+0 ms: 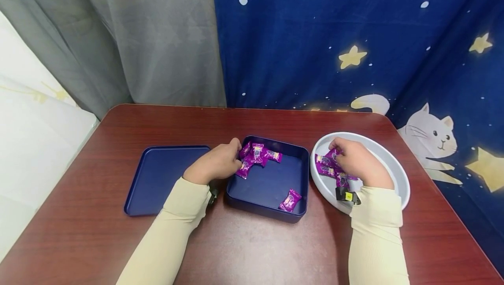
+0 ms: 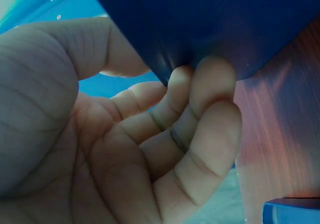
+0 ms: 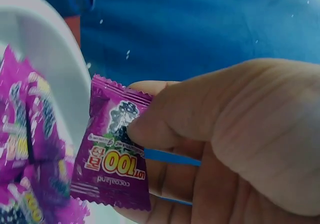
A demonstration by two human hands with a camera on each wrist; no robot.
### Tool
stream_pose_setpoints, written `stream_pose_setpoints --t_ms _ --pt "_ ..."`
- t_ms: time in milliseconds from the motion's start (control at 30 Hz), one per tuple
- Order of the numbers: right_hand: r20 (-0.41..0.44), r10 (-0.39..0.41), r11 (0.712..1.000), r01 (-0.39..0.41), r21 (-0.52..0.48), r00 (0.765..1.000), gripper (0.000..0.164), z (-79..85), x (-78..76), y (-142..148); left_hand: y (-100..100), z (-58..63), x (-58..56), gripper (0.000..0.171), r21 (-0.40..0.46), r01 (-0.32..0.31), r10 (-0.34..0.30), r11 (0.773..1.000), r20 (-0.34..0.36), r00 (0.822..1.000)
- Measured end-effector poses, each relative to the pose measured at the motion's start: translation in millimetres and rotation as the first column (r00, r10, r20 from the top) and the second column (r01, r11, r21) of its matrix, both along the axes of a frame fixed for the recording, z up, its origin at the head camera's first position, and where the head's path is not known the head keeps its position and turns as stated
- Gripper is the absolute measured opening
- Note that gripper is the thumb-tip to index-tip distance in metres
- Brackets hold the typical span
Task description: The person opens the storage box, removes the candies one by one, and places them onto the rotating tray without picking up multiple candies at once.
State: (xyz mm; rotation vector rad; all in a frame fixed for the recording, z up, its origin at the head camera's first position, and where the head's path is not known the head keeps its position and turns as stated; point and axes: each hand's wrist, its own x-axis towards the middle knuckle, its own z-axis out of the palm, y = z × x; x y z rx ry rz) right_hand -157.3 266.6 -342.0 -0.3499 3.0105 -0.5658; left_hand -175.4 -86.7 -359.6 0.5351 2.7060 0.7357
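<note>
My right hand [image 1: 360, 160] is over the round white dish [image 1: 399, 173], pinching a purple wrapped candy [image 3: 112, 154] between thumb and fingers. In the right wrist view the wrapper's print faces the camera, upside down. Below it more purple candies [image 1: 326, 170] lie heaped in the dish. At the left side of a square navy box [image 1: 260, 191], my left hand [image 1: 216, 161] grips the wall, with the thumb and fingers on opposite sides in the left wrist view. Several candies [image 1: 257, 153] cluster at the box's far left corner, and a single candy [image 1: 290, 200] lies near its front right corner.
A flat navy lid [image 1: 163, 180] lies on the table to the left, partly behind the left forearm. The dish stands close against the box's right side. Behind the reddish-brown table [image 1: 252, 254] hang a grey curtain [image 1: 165, 35] and a blue starry curtain [image 1: 291, 35].
</note>
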Motion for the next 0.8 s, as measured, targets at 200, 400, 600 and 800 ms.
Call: stream_pose_setpoints --t_ms 200,400,600,800 --pt "0.041 -0.038 0.999 0.038 0.004 0.998 0.031 -4.8 -1.4 7.4 0.2 0.0 0.5 0.033 0.0 0.0 0.0 1.0 0.004 1.0" --pt "0.1 -0.064 0.998 0.065 -0.001 0.993 0.034 -8.6 -3.0 11.2 -0.4 1.7 0.9 0.033 0.001 -0.001 0.001 1.0 0.011 1.0" --pt "0.165 -0.092 0.996 0.093 0.002 0.982 0.036 -10.5 -3.2 14.7 -1.0 2.3 0.9 0.033 0.005 0.001 -0.001 1.0 0.018 1.0" --pt "0.192 -0.091 0.996 0.094 -0.009 0.977 0.034 -9.9 -3.5 15.5 -1.4 2.9 0.5 0.033 0.011 0.0 0.0 1.0 0.025 1.0"
